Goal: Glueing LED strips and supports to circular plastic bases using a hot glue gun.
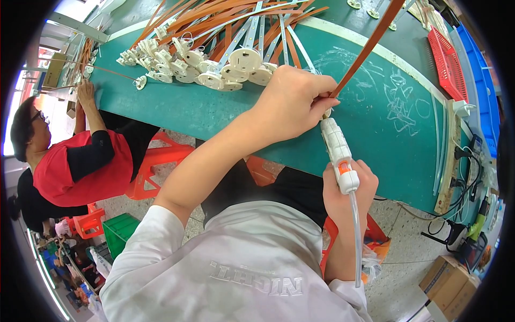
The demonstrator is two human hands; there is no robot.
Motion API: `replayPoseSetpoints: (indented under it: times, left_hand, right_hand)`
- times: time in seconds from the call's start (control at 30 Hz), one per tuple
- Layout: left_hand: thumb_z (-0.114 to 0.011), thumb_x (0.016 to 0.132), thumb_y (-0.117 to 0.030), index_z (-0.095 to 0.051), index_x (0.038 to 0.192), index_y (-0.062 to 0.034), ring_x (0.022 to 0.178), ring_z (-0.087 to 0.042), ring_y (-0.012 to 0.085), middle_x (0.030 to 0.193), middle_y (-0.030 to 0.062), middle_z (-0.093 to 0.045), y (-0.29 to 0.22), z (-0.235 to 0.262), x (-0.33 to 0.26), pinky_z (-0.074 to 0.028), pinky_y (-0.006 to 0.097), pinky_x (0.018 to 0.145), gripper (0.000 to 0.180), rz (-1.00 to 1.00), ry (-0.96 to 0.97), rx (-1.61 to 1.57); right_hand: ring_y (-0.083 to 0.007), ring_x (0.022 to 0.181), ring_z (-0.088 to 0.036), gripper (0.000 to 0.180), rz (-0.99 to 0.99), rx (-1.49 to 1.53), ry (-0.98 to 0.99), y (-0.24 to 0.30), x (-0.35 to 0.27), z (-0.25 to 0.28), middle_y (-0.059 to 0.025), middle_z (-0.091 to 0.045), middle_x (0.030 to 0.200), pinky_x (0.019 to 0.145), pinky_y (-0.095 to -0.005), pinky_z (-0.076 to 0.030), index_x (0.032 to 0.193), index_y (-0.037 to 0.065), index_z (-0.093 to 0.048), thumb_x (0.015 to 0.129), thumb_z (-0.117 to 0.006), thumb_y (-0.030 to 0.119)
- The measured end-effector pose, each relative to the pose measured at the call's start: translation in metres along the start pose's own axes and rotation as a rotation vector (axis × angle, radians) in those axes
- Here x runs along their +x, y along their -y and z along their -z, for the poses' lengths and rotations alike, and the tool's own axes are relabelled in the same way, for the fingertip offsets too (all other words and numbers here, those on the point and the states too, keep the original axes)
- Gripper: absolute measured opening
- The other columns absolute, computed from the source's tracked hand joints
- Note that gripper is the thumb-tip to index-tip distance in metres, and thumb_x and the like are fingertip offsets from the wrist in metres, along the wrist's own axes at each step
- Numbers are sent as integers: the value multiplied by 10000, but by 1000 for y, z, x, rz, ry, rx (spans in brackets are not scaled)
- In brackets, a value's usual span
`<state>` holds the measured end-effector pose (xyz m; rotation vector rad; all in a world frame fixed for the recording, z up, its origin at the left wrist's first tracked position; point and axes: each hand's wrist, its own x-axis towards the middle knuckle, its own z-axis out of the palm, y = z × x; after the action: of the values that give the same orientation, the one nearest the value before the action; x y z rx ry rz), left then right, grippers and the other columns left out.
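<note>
My left hand [295,99] is closed, thumb and fingers pinching the lower end of a long brown strip [370,45] that slants up to the right. My right hand [351,198] is wrapped round a white hot glue gun [337,142] with an orange trigger. A clear glue stick [355,236] runs out of the gun's back end toward my forearm. The gun's nozzle end is right below my left fingertips, close to the strip's end. Whatever lies between the nozzle and the fingertips is too small and covered to make out.
On the green table [375,155], at the far left, lies a heap of white round-based parts [245,60] with brown and pale strips. A red basket [448,64], a blue tray [480,80] and cables [461,182] line the right. A co-worker [88,155] in red sits left.
</note>
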<state>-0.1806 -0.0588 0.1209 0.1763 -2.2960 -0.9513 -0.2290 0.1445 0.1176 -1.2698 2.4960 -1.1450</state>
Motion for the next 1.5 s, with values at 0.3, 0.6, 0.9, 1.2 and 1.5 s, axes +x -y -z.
replayPoseSetpoints:
  times: [0.3, 0.6, 0.9, 1.2, 1.5]
  left_hand:
    - [-769, 786, -81, -691, 815, -16, 643, -687, 308, 694, 134, -687, -1, 1, 0, -532, 366, 591, 106, -2, 11, 22]
    - [-767, 790, -87, -669, 787, -12, 624, -675, 316, 677, 137, -675, 1, 1, 1, -518, 371, 572, 124, 3, 20, -5]
    - [-765, 792, -92, -666, 782, -10, 624, -676, 318, 675, 142, -674, 1, 2, 3, -520, 372, 571, 129, -10, 39, 10]
    - [-764, 792, -90, -669, 785, -9, 635, -678, 322, 679, 140, -675, 1, 2, 3, -522, 374, 576, 126, -3, 46, -2]
    - [-763, 791, -83, -675, 792, -11, 643, -681, 322, 686, 143, -680, -1, 3, 4, -524, 376, 587, 114, -8, 48, 21]
  right_hand:
    - [-255, 497, -470, 103, 19, 5, -9, -2, -1, -2, -131, -519, 590, 490, -374, -359, 748, -24, -627, 771, -692, 52]
    - [-241, 490, -474, 109, -24, 7, -30, -3, -2, -1, -121, -514, 585, 485, -364, -360, 753, -32, -628, 787, -691, 50]
    - [-216, 475, -464, 152, -51, 53, -23, -5, -3, -2, -116, -515, 587, 484, -355, -350, 729, -40, -590, 811, -687, 44]
    - [-218, 485, -478, 148, -45, 45, -13, -7, -3, -1, -115, -524, 587, 487, -354, -357, 724, -37, -590, 800, -692, 38]
    - [-275, 510, -509, 116, 28, 10, -32, -10, -1, 0, -138, -547, 612, 513, -380, -389, 751, -31, -607, 769, -690, 47]
